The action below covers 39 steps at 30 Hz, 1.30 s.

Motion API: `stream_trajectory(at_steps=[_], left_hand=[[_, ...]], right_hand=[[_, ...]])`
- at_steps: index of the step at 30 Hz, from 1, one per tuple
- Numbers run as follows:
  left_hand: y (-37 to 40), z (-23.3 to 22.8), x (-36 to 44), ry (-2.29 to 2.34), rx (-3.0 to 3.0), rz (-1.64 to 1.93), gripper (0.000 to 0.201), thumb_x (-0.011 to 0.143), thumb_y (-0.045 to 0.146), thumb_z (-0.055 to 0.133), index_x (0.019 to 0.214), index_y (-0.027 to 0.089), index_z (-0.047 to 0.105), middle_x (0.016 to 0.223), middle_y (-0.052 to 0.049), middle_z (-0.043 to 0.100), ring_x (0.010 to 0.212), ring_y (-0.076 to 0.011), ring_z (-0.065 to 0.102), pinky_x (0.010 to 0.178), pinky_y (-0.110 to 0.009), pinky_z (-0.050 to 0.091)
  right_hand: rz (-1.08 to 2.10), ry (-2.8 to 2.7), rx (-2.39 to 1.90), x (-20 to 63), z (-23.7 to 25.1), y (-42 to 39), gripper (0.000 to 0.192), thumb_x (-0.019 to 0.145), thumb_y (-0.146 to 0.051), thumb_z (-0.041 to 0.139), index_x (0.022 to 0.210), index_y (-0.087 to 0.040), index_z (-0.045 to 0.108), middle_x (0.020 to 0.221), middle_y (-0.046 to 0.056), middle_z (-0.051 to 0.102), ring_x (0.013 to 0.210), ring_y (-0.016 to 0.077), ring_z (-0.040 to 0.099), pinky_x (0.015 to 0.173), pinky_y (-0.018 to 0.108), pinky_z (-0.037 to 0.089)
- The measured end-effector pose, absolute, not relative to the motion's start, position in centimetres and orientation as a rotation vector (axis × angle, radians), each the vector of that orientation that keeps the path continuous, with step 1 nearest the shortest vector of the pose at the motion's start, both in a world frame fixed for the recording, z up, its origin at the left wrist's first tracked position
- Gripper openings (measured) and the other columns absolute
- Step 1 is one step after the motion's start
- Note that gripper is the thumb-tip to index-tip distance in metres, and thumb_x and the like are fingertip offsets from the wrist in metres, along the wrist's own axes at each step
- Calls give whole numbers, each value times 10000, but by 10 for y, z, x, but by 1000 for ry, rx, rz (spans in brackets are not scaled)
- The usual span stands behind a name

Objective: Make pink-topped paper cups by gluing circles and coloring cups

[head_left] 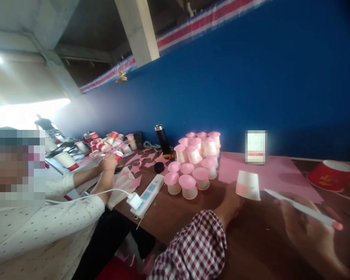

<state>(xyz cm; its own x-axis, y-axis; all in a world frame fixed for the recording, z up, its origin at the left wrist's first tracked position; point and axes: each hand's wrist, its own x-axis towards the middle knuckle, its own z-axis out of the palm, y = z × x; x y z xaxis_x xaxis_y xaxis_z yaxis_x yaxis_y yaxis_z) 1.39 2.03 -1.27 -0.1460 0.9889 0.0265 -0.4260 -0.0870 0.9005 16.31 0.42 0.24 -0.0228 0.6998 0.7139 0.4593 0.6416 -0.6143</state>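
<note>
My left hand [231, 202] holds a small white paper cup [247, 185] just above the table [192, 217], its grip closed round the cup's near side so the wall faces me. My right hand [306, 225], blurred, pinches a thin white stick [300, 208] pointed at the cup. Pink-topped cups [194, 163] stand stacked beyond, beside pink paper [280, 175]. A co-worker's hands [109, 161] work well apart.

We see a small white paper cup [247, 185] held upside down and slightly tilted, right of the frame's center, above the brown worktop. A thin white pen [301, 209] with a pink tip slants across the lower right, blurred.
</note>
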Motion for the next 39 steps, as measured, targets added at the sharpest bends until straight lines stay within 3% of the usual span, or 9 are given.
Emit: stream_trajectory(at_steps=[10,15,27,39], left_hand=[[12,3,14,1034,826,1503,345,617,432,712,601,158,504,493,54,393,512,-69,295,541,-251,239],[13,-4,13,984,883,1509,333,615,418,714,602,149,519,503,50,402,512,-65,284,536,-251,233],[22,-21,13,1000,886,1559,259,580,310,735,693,143,573,543,48,457,515,-62,327,533,-228,282],[24,-22,10,979,937,1500,257,641,344,719,704,140,578,607,23,541,569,-85,428,570,-222,337]], right_hand=[[279,-1622,-970,162,3,3,309,873,-464,495,900,-177,607,747,103,659,625,201,646,527,276,534],[301,-1631,-998,164,-2,5,285,881,-413,497,976,-165,599,786,101,657,645,199,643,546,278,529],[286,-1646,-969,164,-1,5,219,894,-341,498,958,-164,609,800,97,650,644,183,634,549,264,520],[232,-1686,-997,162,6,5,194,916,-273,461,997,-169,603,876,84,665,756,175,640,705,280,520]])
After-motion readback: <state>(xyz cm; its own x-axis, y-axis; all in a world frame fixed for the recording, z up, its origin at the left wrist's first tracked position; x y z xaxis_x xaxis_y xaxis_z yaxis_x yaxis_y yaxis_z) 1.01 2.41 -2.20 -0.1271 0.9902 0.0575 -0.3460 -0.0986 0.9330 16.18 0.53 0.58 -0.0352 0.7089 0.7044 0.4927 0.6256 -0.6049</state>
